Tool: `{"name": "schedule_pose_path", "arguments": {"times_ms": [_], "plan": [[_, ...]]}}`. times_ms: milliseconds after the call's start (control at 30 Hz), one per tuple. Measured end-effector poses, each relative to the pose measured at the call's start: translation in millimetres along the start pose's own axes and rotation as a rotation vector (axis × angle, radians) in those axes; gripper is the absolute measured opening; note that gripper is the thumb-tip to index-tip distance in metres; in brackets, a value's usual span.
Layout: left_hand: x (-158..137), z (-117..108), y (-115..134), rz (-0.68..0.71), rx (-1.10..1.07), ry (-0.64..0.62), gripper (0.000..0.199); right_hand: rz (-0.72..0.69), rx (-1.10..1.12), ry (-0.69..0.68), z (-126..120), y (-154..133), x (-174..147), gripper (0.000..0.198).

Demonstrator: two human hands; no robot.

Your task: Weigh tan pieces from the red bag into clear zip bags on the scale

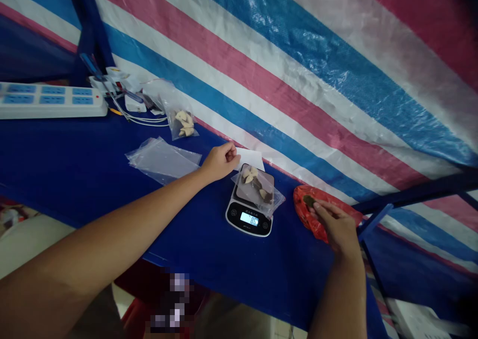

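Observation:
Beside a white paper (251,159), my left hand (221,161) rests with its fingers curled closed; I see nothing in them. Between thumb and fingertips my right hand (338,224) pinches a dark greenish-brown flat piece (308,200). That piece is over a red plastic bag (315,222), whose contents I cannot make out. Between my hands stands a small digital kitchen scale (249,227) with a lit display. On its plate lies a clear plastic bag (274,199) holding pale and dark dried slices (250,174).
Left of my left hand lie flat clear plastic bags (162,157). Behind them sits a filled bag of pale slices (184,122), near white cables (145,120) and a power strip (52,100). A striped tarp (261,80) borders the blue table (179,229); a blue metal frame (375,222) stands right.

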State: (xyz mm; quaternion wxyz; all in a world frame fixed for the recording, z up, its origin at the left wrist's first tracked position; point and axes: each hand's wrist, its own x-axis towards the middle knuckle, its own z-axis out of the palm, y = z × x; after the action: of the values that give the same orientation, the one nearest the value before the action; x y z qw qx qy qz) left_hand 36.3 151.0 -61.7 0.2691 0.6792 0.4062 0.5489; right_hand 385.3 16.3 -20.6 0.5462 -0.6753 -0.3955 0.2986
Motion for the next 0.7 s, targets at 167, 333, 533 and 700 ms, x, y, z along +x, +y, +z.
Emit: {"name": "schedule_pose_path", "arguments": {"times_ms": [167,333,533,700], "plan": [[-0.2,0.2,0.9,-0.015,-0.027,-0.013,0.018,0.149,-0.055,-0.284,10.5,-6.5,-12.3,0.044],[-1.2,2.3,1.7,-0.040,-0.073,-0.076,0.020,0.170,-0.094,-0.466,25.9,-10.5,-20.6,0.036],[-3.9,6.5,2.1,-0.044,-0.086,-0.170,0.024,0.171,-0.010,-0.427,53.7,-14.1,-29.0,0.041],[-7.7,10.6,3.7,-0.021,-0.076,-0.197,0.026,0.123,0.032,-0.368,89.4,-12.9,-37.4,0.045]]}}
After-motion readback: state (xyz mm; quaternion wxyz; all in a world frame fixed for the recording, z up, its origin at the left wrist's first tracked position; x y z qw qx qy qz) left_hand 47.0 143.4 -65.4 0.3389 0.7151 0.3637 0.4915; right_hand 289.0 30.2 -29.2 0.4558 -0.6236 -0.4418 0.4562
